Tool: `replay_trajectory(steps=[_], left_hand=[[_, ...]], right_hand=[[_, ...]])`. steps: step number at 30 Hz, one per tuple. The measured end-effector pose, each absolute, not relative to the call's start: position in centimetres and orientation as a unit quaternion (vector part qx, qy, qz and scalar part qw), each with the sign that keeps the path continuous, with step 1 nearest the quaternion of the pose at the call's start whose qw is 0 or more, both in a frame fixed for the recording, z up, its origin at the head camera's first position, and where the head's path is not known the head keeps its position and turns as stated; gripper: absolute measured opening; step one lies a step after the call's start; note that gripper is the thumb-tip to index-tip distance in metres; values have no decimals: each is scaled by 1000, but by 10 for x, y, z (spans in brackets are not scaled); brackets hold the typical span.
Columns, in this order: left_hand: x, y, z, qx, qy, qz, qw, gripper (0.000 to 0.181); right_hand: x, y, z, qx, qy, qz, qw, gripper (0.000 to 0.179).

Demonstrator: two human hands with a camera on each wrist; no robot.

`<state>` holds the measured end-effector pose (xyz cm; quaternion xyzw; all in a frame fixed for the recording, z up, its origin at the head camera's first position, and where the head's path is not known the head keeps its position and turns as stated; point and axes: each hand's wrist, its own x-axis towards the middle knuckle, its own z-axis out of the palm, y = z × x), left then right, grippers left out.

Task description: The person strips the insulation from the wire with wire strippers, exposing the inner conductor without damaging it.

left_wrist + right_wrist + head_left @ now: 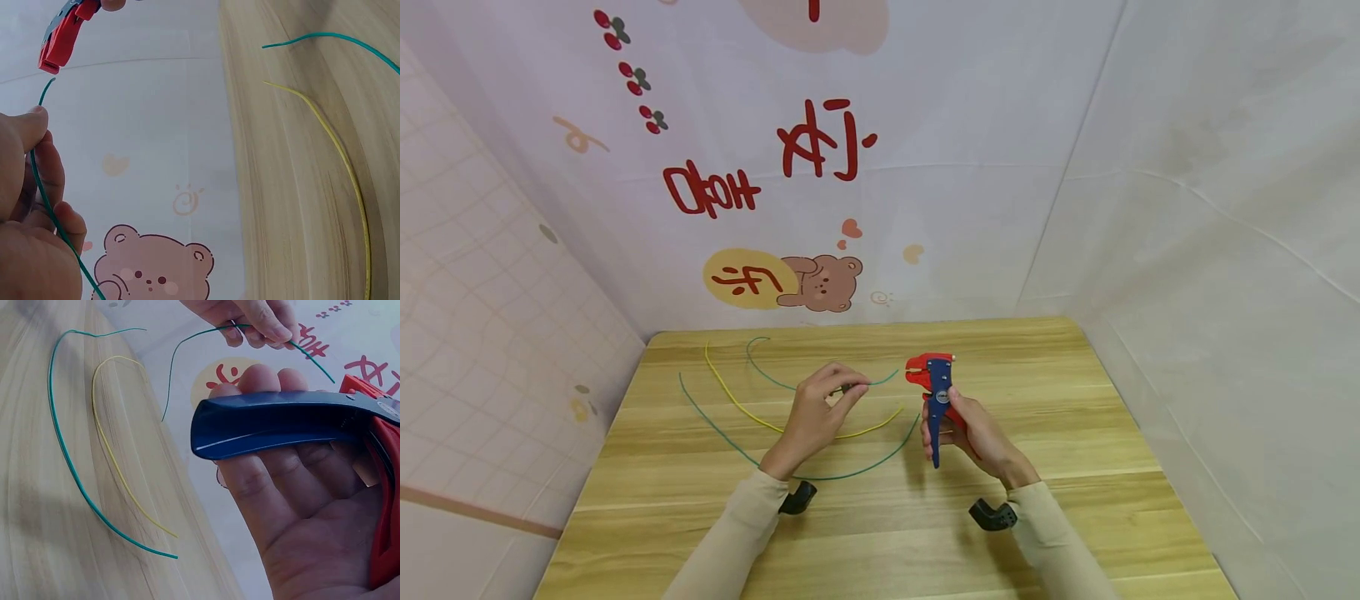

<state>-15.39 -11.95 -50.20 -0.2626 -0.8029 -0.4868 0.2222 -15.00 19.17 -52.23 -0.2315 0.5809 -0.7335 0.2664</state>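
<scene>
My left hand (820,408) pinches a thin green wire (81,265) between thumb and fingertips, with a short end sticking out past them. Held by my right hand (983,435) is a red and blue wire stripper (938,379), its nose turned toward the left hand. In the left wrist view the wire's tip lies just short of the tool's red jaws. The fingers (250,478) of the right hand pass behind the blue handle, as the right wrist view shows. The far end of the held wire curves away to the left.
On the wooden table (880,542) a yellow wire (733,402) lies in a long curve. A second green wire (842,477) bends around it, nearer the front. A white printed cloth (970,167) walls the table at the back and sides.
</scene>
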Motion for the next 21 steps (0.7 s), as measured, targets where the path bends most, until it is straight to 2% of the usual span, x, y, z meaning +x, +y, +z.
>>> replay_trajectory(steps=[7,14,21], left_hand=[[-152,-119,-496,-255,-793,-510,213,11],[-150,-118,-490,-259,-787,-514,222,10],[-148,-119,-484,-267,-786,-517,209,10]], right_hand=[[-150,190,-520,-239,582,-729,270,78],[-149,189,-517,-261,573,-727,273,75],[-149,187,-515,-257,580,-720,281,73]])
